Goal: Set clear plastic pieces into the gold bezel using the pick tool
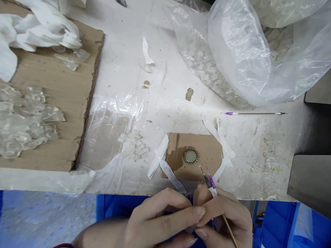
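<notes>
My right hand (226,215) is closed around two thin stick tools (210,182) with purple and white bands, their tips pointing up toward a small cardboard patch (207,148). On that patch lies a round bronze-rimmed bezel (191,156) with a pale centre. My left hand (160,220) is pinched, its fingertips meeting the right hand at the tools' lower part. What the left fingers grip is hidden between the two hands. Both hands sit at the near edge of the white table (124,75).
A third thin stick (254,113) lies to the right. A big clear bag (240,51) of clear pieces fills the upper right. A small clear bag (133,143), a cardboard sheet (59,96) with clear pieces and white cloth (38,27) sit left. Blue bins (274,220) are below.
</notes>
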Available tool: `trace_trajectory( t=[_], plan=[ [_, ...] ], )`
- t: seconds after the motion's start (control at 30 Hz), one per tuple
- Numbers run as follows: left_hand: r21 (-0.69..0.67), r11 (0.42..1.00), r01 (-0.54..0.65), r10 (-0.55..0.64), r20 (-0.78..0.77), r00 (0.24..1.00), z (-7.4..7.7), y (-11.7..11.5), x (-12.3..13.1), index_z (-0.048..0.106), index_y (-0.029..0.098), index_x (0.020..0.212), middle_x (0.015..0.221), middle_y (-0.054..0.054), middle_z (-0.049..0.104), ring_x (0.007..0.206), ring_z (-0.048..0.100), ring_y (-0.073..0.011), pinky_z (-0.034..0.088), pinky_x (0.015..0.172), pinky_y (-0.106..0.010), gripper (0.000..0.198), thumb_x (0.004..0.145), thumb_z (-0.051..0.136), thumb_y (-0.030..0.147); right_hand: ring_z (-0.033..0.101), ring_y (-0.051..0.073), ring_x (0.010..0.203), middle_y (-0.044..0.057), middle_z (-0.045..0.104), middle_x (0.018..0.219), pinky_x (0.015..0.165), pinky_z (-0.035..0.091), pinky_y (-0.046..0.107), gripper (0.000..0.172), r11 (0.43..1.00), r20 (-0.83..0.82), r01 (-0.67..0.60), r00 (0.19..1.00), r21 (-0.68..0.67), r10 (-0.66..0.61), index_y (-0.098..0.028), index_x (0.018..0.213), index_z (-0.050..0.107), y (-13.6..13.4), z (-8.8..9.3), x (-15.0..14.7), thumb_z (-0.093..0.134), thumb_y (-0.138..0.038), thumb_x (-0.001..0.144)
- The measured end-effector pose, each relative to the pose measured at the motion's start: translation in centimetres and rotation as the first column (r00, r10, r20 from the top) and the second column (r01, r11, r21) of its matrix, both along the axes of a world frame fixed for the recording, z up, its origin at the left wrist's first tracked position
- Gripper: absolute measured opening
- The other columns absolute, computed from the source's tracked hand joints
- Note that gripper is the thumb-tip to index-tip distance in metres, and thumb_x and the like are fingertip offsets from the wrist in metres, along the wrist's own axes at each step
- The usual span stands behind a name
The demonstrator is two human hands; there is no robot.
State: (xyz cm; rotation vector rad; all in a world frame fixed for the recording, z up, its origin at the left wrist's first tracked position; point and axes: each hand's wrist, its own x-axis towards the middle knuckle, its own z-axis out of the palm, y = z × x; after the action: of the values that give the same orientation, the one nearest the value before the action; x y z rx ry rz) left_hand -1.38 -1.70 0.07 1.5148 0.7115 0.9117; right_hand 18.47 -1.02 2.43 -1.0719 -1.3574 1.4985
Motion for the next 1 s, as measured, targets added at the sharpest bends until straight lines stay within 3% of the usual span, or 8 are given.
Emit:
trace_trajectory(
  t=[0.17,0.33,0.53,0.8,1.0],
  plan=[
    [-0.006,1.0,-0.004,0.004,-0.012,1.0,0.1,0.2,0.1,0.055,0.023,0.149,0.102,-0.011,0.073,0.076,0.077,-0.0164,0.068,0.068,-0.02,0.047,0.102,0.06,0.016,0.052,0.012,0.055,-0.001,0.059,0.063,0.053,0.044,0.024,0.017,0.999,-0.04,0.004,0.999,-0.047,-0.006,-0.022,0.084,0.07,0.2,-0.1,-0.3,0.065,-0.03,0.099],
    [-0.002,1.0,-0.013,0.013,-0.028,1.0,0.2,0.1,0.3,0.058,0.021,0.145,0.102,-0.009,0.073,0.077,0.077,-0.0143,0.067,0.072,-0.016,0.041,0.104,0.058,0.018,0.052,0.012,0.055,-0.002,0.057,0.063,0.053,0.044,0.023,0.011,0.997,-0.031,-0.001,1.0,-0.083,-0.001,-0.022,0.081,0.068,-0.3,-0.4,-0.1,0.076,-0.02,0.089],
    [-0.005,0.999,-0.039,0.039,-0.066,0.997,0.8,0.4,0.6,0.061,0.023,0.141,0.089,-0.004,0.076,0.075,0.079,-0.0146,0.067,0.07,-0.014,0.039,0.103,0.059,0.015,0.049,0.013,0.055,-0.003,0.051,0.063,0.051,0.041,0.024,0.004,0.995,-0.071,0.082,0.994,-0.06,-0.086,-0.023,0.089,0.069,-1.0,-0.7,-0.6,0.071,-0.023,0.093],
    [-0.009,0.999,-0.038,0.037,-0.071,0.997,0.2,-0.1,0.1,0.061,0.024,0.143,0.094,-0.007,0.072,0.063,0.072,-0.0132,0.065,0.055,-0.017,0.041,0.103,0.061,0.021,0.049,0.013,0.057,-0.001,0.057,0.066,0.053,0.04,0.026,0.012,0.988,-0.108,0.044,0.992,-0.149,-0.06,-0.023,0.086,0.074,-0.6,-0.5,-0.3,0.071,-0.031,0.095],
    [-0.019,1.0,-0.024,0.022,-0.067,0.998,0.3,-0.1,0.3,0.062,0.021,0.14,0.094,-0.006,0.069,0.064,0.07,-0.0116,0.064,0.057,-0.016,0.036,0.104,0.059,0.022,0.043,0.012,0.055,-0.004,0.052,0.063,0.052,0.034,0.025,0.015,0.978,-0.191,0.064,0.976,-0.2,-0.103,-0.024,0.082,0.071,-1.0,-0.9,-0.8,0.071,-0.033,0.094]
  ],
)
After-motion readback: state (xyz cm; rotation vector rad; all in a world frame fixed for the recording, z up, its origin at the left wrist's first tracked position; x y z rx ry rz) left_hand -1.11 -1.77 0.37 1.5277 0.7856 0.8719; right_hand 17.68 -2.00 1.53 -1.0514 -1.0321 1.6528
